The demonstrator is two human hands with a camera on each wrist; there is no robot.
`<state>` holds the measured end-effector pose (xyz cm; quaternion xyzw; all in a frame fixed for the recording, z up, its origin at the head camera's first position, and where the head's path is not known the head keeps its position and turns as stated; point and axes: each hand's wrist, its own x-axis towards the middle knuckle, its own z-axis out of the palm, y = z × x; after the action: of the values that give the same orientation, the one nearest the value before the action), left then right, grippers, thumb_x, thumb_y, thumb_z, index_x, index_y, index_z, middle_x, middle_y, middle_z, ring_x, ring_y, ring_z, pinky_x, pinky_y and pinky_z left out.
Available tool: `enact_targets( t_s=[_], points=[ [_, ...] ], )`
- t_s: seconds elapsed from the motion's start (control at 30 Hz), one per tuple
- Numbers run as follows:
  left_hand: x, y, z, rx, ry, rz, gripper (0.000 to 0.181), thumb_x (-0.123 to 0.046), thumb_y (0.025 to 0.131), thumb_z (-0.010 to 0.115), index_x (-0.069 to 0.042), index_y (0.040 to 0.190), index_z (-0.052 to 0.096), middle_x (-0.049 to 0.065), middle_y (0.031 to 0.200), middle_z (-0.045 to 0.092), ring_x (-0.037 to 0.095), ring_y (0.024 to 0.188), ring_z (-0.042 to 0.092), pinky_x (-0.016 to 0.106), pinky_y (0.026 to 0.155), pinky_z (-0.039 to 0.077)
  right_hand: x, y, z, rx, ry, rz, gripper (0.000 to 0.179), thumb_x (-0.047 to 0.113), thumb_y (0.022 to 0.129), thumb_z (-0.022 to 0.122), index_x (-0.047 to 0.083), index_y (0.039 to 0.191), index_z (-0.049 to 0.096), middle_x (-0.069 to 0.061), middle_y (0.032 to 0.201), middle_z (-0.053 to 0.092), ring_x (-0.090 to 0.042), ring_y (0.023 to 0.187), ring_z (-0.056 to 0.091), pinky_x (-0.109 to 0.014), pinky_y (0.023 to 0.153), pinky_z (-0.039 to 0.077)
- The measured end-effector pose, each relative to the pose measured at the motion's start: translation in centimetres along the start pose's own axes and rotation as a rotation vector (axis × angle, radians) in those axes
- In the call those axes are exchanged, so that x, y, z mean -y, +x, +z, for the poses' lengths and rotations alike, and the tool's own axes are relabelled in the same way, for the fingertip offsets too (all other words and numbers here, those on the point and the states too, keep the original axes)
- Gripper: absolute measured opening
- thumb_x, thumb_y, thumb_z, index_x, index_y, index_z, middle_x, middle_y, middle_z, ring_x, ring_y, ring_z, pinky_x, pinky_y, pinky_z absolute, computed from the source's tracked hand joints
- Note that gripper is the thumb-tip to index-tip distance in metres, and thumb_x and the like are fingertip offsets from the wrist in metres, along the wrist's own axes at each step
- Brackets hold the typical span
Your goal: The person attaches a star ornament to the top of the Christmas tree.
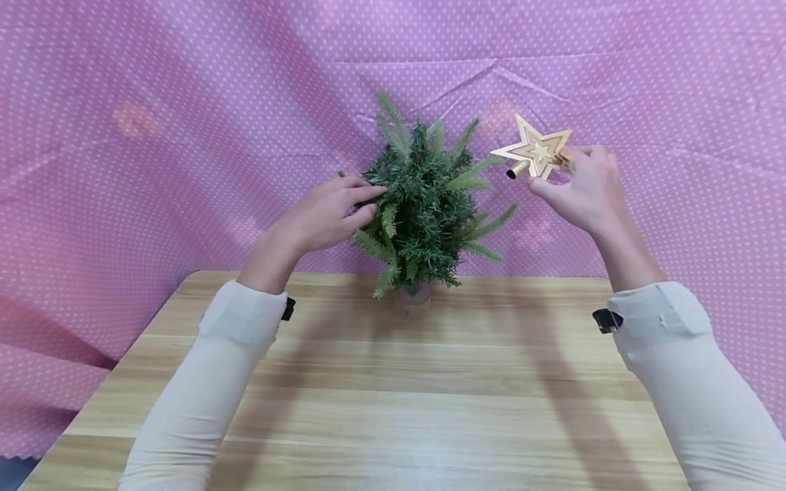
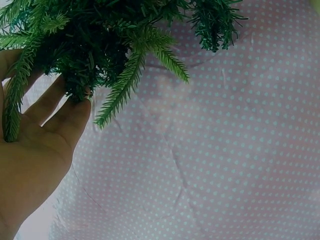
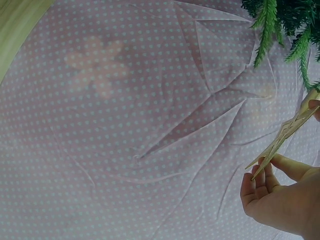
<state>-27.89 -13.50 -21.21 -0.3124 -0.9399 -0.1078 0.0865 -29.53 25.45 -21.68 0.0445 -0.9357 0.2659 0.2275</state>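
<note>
A small artificial Christmas tree (image 1: 424,204) stands upright near the table's back edge, dark green with lighter sprigs. Against its left side rests my left hand (image 1: 334,213), fingers extended in among the branches; in the left wrist view the same hand (image 2: 40,145) has its fingertips under the needles. To the right of the tree, raised above the table, my right hand (image 1: 586,184) pinches a gold star tree topper (image 1: 539,149) between thumb and fingers. The topper's short tube points down and left toward the tree. Seen edge-on in the right wrist view, the star (image 3: 282,137) lies across the fingers.
The wooden table (image 1: 430,382) stretches in front of the tree. Behind it hangs a pink dotted cloth (image 1: 245,102) with folds, close to the back edge. The tree's round base (image 1: 414,300) sits on the tabletop.
</note>
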Motion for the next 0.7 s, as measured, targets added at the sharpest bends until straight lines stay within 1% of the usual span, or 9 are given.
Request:
enact_targets(
  t_s=[0.27,0.4,0.57,0.7],
  points=[
    [0.0,0.0,0.0,-0.001,-0.01,-0.009,0.049,-0.034,0.108,0.04,-0.019,0.154,0.046,0.013,0.152,0.047,0.034,0.141,0.039,0.052,0.119,0.028,0.7,0.3,-0.1,-0.011,-0.007,-0.012,0.068,0.045,0.088,0.069,0.001,0.139,0.059,-0.029,0.137,0.046,-0.045,0.125,0.037,-0.059,0.098,0.035],
    [0.0,0.0,0.0,0.002,-0.009,-0.006,0.049,-0.034,0.108,0.04,-0.019,0.154,0.046,0.014,0.151,0.047,0.034,0.141,0.04,0.052,0.119,0.028,0.9,0.3,-0.2,-0.003,-0.017,-0.013,0.07,0.045,0.088,0.069,0.001,0.14,0.058,-0.029,0.138,0.045,-0.045,0.126,0.037,-0.061,0.1,0.035],
    [0.0,0.0,0.0,0.003,-0.01,-0.006,0.049,-0.034,0.107,0.04,-0.019,0.154,0.046,0.014,0.151,0.047,0.034,0.141,0.04,0.052,0.119,0.028,1.2,0.5,-0.3,0.02,-0.021,0.006,0.073,0.048,0.088,0.068,0.002,0.143,0.055,-0.029,0.142,0.043,-0.045,0.128,0.036,-0.063,0.101,0.035],
    [0.0,0.0,0.0,0.005,-0.008,-0.008,0.05,-0.034,0.107,0.041,-0.019,0.154,0.046,0.014,0.152,0.047,0.035,0.141,0.039,0.052,0.12,0.027,1.5,0.6,-0.2,0.029,-0.024,0.017,0.075,0.05,0.088,0.067,0.003,0.145,0.054,-0.029,0.141,0.043,-0.045,0.127,0.036,-0.062,0.1,0.036]
  ],
)
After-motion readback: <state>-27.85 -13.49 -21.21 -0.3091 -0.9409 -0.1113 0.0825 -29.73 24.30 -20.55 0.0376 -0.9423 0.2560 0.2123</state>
